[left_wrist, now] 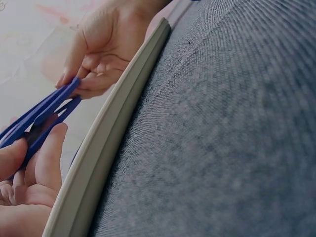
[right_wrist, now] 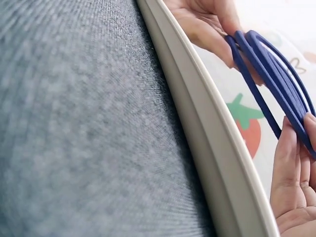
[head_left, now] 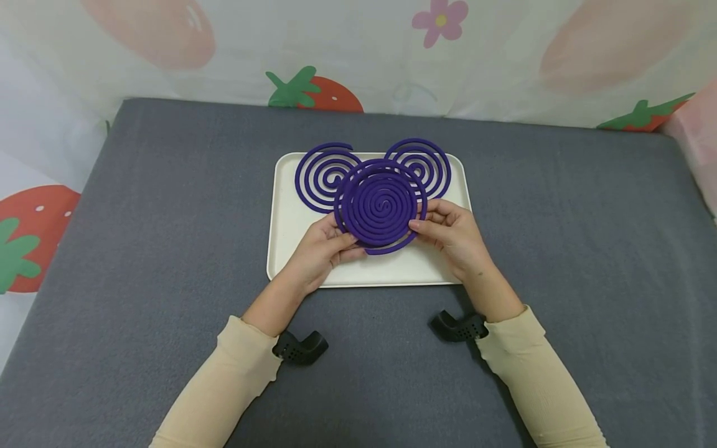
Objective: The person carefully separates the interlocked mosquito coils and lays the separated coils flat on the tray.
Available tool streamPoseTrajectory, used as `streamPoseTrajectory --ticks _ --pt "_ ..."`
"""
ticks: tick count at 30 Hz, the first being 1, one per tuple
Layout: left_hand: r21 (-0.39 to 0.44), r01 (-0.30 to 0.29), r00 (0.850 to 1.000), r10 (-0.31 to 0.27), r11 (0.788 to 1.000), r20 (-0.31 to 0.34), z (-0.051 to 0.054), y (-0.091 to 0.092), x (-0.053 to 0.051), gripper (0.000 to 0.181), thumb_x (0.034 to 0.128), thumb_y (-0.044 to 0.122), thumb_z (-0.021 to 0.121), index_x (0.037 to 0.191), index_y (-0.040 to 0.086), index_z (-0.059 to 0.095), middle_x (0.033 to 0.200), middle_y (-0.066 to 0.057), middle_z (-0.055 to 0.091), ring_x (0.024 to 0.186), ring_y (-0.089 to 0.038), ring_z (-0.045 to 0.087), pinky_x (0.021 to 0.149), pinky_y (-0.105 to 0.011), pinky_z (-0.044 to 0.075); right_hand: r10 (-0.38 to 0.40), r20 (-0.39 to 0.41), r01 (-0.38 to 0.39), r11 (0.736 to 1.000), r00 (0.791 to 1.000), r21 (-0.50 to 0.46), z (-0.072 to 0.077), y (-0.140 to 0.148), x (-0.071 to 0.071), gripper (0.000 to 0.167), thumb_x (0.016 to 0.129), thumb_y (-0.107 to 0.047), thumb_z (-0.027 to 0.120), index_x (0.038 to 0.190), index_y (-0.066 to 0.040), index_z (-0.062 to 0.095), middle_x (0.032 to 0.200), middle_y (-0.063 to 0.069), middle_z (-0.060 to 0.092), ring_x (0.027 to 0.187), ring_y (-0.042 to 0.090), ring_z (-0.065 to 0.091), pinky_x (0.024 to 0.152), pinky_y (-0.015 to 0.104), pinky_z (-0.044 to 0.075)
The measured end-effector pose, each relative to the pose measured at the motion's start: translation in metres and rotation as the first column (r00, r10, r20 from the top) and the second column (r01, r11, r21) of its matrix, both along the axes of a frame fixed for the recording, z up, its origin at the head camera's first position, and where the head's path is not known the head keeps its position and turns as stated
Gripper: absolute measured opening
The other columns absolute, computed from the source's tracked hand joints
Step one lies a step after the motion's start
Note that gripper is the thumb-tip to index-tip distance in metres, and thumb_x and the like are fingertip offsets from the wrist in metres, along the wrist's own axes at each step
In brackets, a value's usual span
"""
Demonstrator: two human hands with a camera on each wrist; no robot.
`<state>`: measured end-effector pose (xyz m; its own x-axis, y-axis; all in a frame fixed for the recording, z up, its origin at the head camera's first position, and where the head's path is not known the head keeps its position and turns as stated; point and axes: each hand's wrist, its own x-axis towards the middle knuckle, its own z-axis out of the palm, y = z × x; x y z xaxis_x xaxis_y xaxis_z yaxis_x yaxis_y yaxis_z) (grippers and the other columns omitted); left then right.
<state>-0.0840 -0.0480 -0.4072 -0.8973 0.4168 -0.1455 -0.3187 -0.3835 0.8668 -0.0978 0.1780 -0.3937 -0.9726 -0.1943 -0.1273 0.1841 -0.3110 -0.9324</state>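
Note:
A stack of purple mosquito coils (head_left: 383, 208) is raised above the cream tray (head_left: 297, 255), tilted, with a loose outer ring showing around a tightly wound one. My left hand (head_left: 322, 249) pinches its lower left rim, thumb on top and fingers beneath. On the opposite side, my right hand (head_left: 450, 236) grips the right rim between thumb and fingers. Both wrist views show the blue-looking coils (left_wrist: 29, 118) edge-on, their layers slightly apart. Behind them, a separate coil (head_left: 330, 180) lies at the tray's back left and another coil (head_left: 417, 169) at its back right, both partly covered.
The tray rests on a grey cloth-covered table (head_left: 168, 218). A pale curtain (head_left: 358, 37) printed with strawberries and flowers hangs behind it. Black wrist devices (head_left: 302, 348) sit at both cuffs, near the tray's front edge.

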Motion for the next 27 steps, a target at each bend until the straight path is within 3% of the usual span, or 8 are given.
streamPoseTrajectory --ticks 5,11,21,27 --pt "0.047 0.009 1.000 -0.009 0.999 0.001 0.0003 -0.0011 -0.0002 0.046 0.0948 -0.011 0.034 0.140 -0.013 0.027 0.116 -0.015 0.060 0.096 -0.012 0.064 0.085 -0.030 0.053 -0.023 -0.007 0.023 1.000 1.000 0.003 0.0002 -0.0008 0.0003 0.032 0.083 0.022 0.051 0.083 -0.008 0.064 0.073 0.001 0.066 0.065 0.010 0.063 0.058 0.020 0.054" --pt "0.028 0.001 1.000 0.000 1.000 -0.021 0.0038 -0.0019 0.0013 0.046 0.0958 -0.009 0.034 0.141 -0.013 0.025 0.119 -0.020 0.057 0.095 -0.012 0.064 0.085 -0.030 0.053 -0.043 0.004 0.043 0.999 0.999 -0.001 0.0016 -0.0012 0.0009 0.032 0.083 0.021 0.053 0.081 -0.009 0.065 0.072 0.001 0.064 0.064 0.010 0.063 0.057 0.019 0.054" --pt "0.114 -0.022 1.000 0.022 0.993 -0.003 0.0027 -0.0027 0.0006 0.044 0.0969 -0.007 0.031 0.140 -0.015 0.024 0.104 -0.005 0.065 0.092 -0.014 0.066 0.082 -0.031 0.054 -0.034 -0.012 0.034 0.999 0.999 -0.008 0.0025 -0.0005 0.0012 0.033 0.083 0.021 0.052 0.082 -0.009 0.065 0.074 0.001 0.066 0.065 0.011 0.064 0.059 0.020 0.054" --pt "0.146 -0.025 1.000 0.028 0.989 -0.015 0.0041 -0.0025 0.0010 0.043 0.0969 -0.005 0.031 0.138 -0.016 0.026 0.102 -0.004 0.066 0.092 -0.015 0.066 0.083 -0.032 0.054 -0.028 -0.017 0.028 1.000 0.999 -0.012 0.0021 -0.0002 0.0010 0.034 0.083 0.021 0.051 0.082 -0.010 0.066 0.075 0.001 0.066 0.066 0.010 0.064 0.059 0.020 0.054"
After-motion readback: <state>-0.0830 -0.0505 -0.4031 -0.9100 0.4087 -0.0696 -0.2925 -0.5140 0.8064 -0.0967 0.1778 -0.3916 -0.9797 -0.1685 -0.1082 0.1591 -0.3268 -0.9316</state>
